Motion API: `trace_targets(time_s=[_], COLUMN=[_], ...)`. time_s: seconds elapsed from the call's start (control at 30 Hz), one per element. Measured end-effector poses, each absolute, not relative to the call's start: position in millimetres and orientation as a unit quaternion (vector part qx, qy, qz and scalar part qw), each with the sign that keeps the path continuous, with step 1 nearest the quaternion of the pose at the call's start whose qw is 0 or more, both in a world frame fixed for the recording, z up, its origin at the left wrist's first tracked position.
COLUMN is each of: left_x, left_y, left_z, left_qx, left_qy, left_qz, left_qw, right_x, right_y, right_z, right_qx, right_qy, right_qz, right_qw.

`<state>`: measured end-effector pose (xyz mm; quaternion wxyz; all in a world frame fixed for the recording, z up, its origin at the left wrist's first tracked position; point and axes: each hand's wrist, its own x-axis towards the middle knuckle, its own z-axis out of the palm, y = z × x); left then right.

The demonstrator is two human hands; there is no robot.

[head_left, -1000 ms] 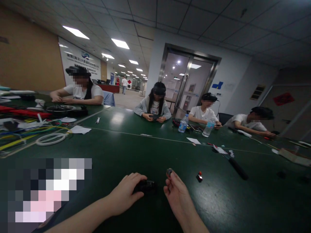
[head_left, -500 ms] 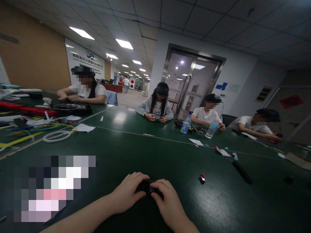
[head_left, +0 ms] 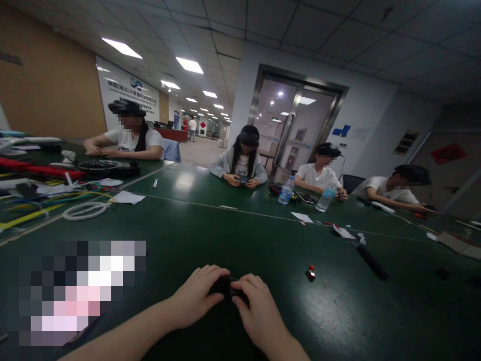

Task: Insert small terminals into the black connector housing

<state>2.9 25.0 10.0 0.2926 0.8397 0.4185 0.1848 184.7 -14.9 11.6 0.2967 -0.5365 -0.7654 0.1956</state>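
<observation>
Between my two hands lies a small black object (head_left: 225,288), and its long axis, as far as my fingers let me see, runs crosswise from one hand to the other, roughly in line with the far edge of the bench (head_left: 180,230). My left hand (head_left: 200,296) grasps its left end, thumb on the near side and fingers over the far side; my right hand (head_left: 260,307) grasps its right end the same way, thumb nearest me. Neither hand is nearer, since both touch it, and a short dark stretch shows between the fingertips. Whether my right fingertips also hold something smaller against it I cannot tell, nor whether the object rests on the bench or is slightly raised. It sits on my side of the bench, well apart from the far edge, where a co-worker (head_left: 240,163) sits. Toward the right edge, apart from my right hand, lies a small red and silver piece (head_left: 310,273), with a black-handled tool (head_left: 371,261) farther right.
</observation>
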Motion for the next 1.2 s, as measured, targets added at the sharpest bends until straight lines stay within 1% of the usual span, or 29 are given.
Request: trace_targets(time_s=[0.1,0.47,0.8,1.2], left_x=[2.9,1.7,2.1,1.5], left_y=[25.7,23.6,24.8,27.4], left_z=[9.1,8.5,10.6,2.7], left_qx=[0.84,0.843,0.835,0.84], left_qy=[0.417,0.416,0.422,0.416], left_qz=[0.186,0.187,0.184,0.194], left_qw=[0.292,0.286,0.3,0.289], right_x=[184.0,182.2,183.5,185.9], right_y=[-15.2,-13.8,-13.9,-12.7], right_z=[12.7,12.3,15.7,13.2], right_qx=[-0.546,-0.566,-0.564,-0.556], right_qy=[-0.777,-0.773,-0.768,-0.764], right_qz=[0.169,0.158,0.164,0.181], right_qw=[0.264,0.24,0.254,0.273])
